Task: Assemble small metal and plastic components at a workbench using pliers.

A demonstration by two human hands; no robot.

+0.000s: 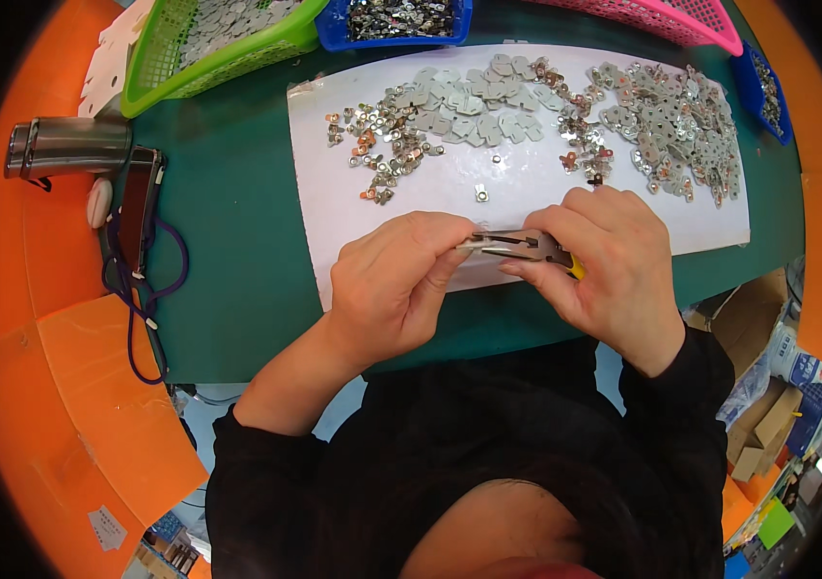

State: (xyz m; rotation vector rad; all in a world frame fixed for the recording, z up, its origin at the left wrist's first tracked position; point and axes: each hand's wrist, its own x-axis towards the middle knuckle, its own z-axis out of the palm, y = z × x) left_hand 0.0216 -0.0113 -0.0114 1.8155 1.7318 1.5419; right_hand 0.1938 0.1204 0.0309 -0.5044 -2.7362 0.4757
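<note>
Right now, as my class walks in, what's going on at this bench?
A person is working with pliers over a white board on a green table. The right hand grips the pliers, while the left hand pinches a small pale piece at their tip; its details are hidden by the fingers. Beyond the hands lie a pile of flat grey pieces and, to its right, a heap of metal parts.

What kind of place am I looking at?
Probably a small-parts assembly workshop: yellow-handled metal pliers in the right hand, flat silver metal pieces piled on a white sheet, and a green plastic basket filled with more.
</note>
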